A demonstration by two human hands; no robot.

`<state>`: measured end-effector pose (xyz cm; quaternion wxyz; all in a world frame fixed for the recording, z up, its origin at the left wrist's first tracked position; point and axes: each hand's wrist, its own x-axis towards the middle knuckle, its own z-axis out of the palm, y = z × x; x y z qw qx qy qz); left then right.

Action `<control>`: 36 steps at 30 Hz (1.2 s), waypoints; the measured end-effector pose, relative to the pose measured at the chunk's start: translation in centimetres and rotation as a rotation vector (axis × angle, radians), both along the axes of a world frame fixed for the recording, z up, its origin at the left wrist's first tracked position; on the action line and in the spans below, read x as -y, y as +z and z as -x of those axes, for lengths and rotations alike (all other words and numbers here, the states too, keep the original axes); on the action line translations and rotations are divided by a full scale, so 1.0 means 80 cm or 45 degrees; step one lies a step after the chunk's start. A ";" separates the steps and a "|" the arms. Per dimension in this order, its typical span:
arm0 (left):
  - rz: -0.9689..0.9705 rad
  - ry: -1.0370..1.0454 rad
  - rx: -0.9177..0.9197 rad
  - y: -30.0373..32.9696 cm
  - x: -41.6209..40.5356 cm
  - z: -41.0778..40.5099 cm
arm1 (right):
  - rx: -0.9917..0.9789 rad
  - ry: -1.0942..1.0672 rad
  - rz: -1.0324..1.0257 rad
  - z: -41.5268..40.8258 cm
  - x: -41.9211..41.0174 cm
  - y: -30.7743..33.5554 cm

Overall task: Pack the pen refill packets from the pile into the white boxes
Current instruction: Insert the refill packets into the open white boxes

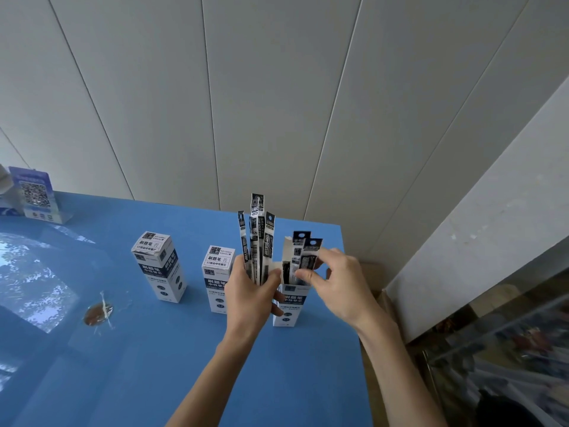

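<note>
Left grip (251,292) curls round a bunch of refill packets (257,241) held upright beside the open white box (289,303). Right grip (335,283) pinches two packets (306,252) standing in that box's mouth. Two closed boxes (160,266) stand left on the blue bench (184,365).

On the blue tabletop (154,365), three white boxes are standing upright: two closed ones (160,266) (217,278) and an open box (288,306) at the right. The left hand (251,291) is gripping a bundle of refill packets (257,238) upright just beside the open box. The right hand (338,285) is pinching two packets (304,251) whose lower ends are sitting inside the open box. A QR-code stand (35,192) is sitting at the far left.
</note>
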<state>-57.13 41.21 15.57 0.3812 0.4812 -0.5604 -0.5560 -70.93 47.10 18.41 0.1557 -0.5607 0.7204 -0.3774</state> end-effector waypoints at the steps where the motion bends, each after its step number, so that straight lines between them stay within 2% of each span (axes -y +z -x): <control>1: 0.004 -0.001 -0.001 0.000 0.000 0.000 | -0.063 0.024 -0.088 0.001 0.000 -0.003; 4: 0.009 0.003 -0.001 0.000 0.000 0.002 | -0.049 0.088 -0.123 0.000 -0.001 -0.003; 9: -0.001 0.002 0.003 -0.002 0.002 0.004 | -0.086 0.047 0.100 -0.004 0.003 0.000; 15: -0.001 0.005 0.034 -0.004 0.001 0.004 | -0.380 0.108 -0.214 -0.004 0.010 -0.012; 21: 0.003 -0.005 0.018 -0.004 0.000 0.003 | -0.357 0.090 -0.142 -0.009 0.009 -0.008; 26: 0.023 -0.014 0.023 -0.005 0.000 0.001 | -0.473 0.139 -0.166 -0.014 0.007 -0.014; 30: 0.047 -0.045 -0.001 0.005 -0.003 -0.006 | -0.230 0.093 0.026 -0.014 0.008 -0.012; 33: 0.083 -0.061 -0.016 0.012 -0.006 -0.014 | -0.052 -0.056 0.168 -0.019 0.010 0.000; 36: 0.105 -0.137 -0.024 0.020 -0.008 -0.024 | 0.391 -0.125 0.065 -0.025 0.013 0.022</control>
